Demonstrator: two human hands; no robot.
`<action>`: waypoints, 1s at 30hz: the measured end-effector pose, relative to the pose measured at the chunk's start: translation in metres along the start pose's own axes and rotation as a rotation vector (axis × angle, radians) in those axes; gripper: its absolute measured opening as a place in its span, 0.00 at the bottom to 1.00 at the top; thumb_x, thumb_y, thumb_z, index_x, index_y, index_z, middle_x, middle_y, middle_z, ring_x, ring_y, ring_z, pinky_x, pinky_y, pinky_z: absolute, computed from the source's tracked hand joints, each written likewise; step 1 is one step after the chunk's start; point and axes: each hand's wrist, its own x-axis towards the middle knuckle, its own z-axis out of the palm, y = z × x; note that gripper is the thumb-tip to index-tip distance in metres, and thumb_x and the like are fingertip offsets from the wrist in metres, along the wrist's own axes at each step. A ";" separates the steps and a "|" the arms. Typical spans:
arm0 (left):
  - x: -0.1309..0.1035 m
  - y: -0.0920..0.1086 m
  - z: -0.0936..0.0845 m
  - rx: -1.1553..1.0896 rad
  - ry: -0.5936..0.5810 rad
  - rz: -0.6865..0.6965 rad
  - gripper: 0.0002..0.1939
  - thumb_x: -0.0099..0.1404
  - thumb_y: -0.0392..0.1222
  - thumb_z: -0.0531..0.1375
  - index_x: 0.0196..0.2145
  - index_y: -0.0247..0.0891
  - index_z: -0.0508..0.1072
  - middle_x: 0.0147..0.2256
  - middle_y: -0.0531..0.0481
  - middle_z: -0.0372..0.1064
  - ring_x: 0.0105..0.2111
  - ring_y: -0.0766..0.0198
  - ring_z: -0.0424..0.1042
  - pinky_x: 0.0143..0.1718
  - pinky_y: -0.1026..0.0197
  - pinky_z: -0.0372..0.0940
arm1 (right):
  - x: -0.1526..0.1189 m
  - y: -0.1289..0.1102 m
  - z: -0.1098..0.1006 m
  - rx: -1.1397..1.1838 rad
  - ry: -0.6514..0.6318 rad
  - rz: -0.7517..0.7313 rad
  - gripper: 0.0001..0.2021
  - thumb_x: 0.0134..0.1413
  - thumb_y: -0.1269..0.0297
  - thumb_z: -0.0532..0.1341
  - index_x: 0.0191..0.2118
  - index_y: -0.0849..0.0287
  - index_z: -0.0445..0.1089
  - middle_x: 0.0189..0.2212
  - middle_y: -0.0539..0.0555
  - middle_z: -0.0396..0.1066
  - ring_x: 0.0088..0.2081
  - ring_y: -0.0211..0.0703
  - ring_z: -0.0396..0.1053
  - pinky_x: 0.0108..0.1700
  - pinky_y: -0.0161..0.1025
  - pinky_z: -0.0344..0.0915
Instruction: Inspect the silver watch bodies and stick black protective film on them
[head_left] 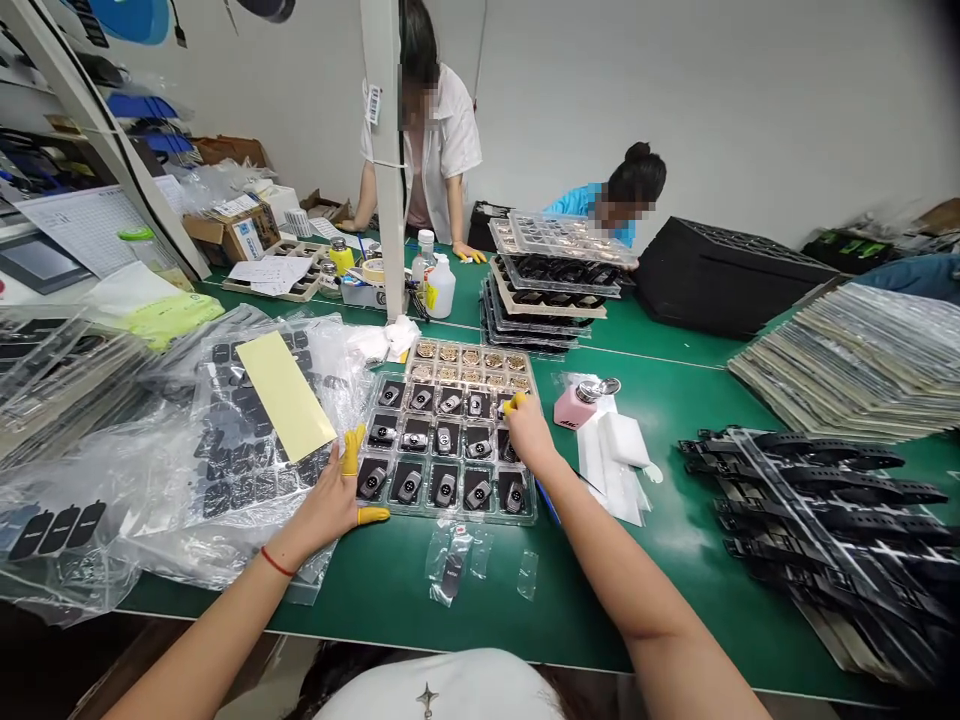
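In front of me lies a clear plastic tray (420, 513) with rows of compartments, each holding a dark card and a watch body (445, 487). My left hand (335, 497), with yellow finger cots, is open beside the tray's left edge, thumb and fingers spread. At the upper right compartments is my right hand (529, 430), its fingers pinched together; what they hold, if anything, is hidden. Behind the front tray sits another tray of gold-coloured round pieces (471, 357). Small clear film pieces (452, 562) lie on the green table near me.
Plastic bags with dark stickers and a yellow sheet (286, 396) lie left. A pink pump bottle (576, 405) and white pads (624, 440) are right. Stacked trays (555, 290), watch straps (825, 490) and a white post (388, 200) stand around. Two people are across the table.
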 end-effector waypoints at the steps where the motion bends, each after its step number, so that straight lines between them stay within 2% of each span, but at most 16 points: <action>1: 0.000 0.001 -0.001 -0.003 -0.002 -0.010 0.60 0.58 0.66 0.56 0.64 0.38 0.15 0.68 0.30 0.30 0.66 0.35 0.30 0.60 0.33 0.52 | 0.003 0.000 0.001 -0.005 -0.011 -0.009 0.06 0.61 0.66 0.58 0.41 0.62 0.69 0.42 0.56 0.68 0.43 0.43 0.67 0.45 0.44 0.66; 3: 0.000 0.003 -0.002 -0.006 -0.010 -0.026 0.59 0.58 0.66 0.56 0.65 0.39 0.16 0.68 0.31 0.30 0.66 0.34 0.30 0.60 0.33 0.52 | 0.003 0.000 0.002 -0.018 -0.028 -0.028 0.09 0.61 0.62 0.59 0.42 0.62 0.69 0.43 0.55 0.69 0.43 0.42 0.68 0.45 0.44 0.67; 6: 0.000 0.003 -0.003 -0.009 -0.037 -0.040 0.60 0.57 0.68 0.56 0.65 0.40 0.18 0.68 0.32 0.28 0.65 0.34 0.30 0.60 0.33 0.51 | 0.003 -0.001 -0.001 -0.031 -0.025 -0.048 0.08 0.61 0.63 0.59 0.41 0.63 0.70 0.43 0.57 0.70 0.44 0.43 0.69 0.46 0.45 0.68; 13: 0.000 0.003 -0.001 0.055 -0.021 -0.002 0.58 0.59 0.66 0.54 0.64 0.40 0.14 0.67 0.28 0.28 0.66 0.34 0.33 0.60 0.33 0.52 | 0.027 -0.039 0.000 -0.007 -0.037 -0.145 0.11 0.62 0.62 0.58 0.46 0.61 0.69 0.47 0.56 0.69 0.45 0.44 0.69 0.47 0.46 0.69; 19: -0.001 -0.001 0.005 0.025 -0.037 -0.005 0.59 0.59 0.66 0.55 0.63 0.41 0.13 0.68 0.30 0.26 0.66 0.36 0.31 0.61 0.36 0.51 | 0.027 -0.045 -0.005 0.001 -0.061 -0.158 0.12 0.62 0.62 0.59 0.48 0.61 0.68 0.47 0.57 0.68 0.45 0.44 0.69 0.46 0.46 0.69; 25: -0.003 -0.008 0.011 0.018 -0.079 -0.012 0.58 0.59 0.66 0.53 0.63 0.40 0.13 0.68 0.30 0.26 0.66 0.37 0.28 0.63 0.35 0.46 | 0.043 -0.076 -0.008 0.029 -0.101 -0.242 0.11 0.62 0.62 0.59 0.47 0.61 0.69 0.47 0.57 0.68 0.47 0.45 0.69 0.47 0.47 0.68; 30: -0.001 -0.005 0.011 -0.002 -0.076 -0.013 0.60 0.57 0.67 0.55 0.64 0.38 0.15 0.67 0.29 0.29 0.66 0.38 0.26 0.62 0.34 0.48 | 0.047 -0.081 -0.013 0.026 -0.120 -0.273 0.12 0.62 0.62 0.59 0.47 0.61 0.69 0.48 0.58 0.68 0.46 0.45 0.69 0.47 0.47 0.69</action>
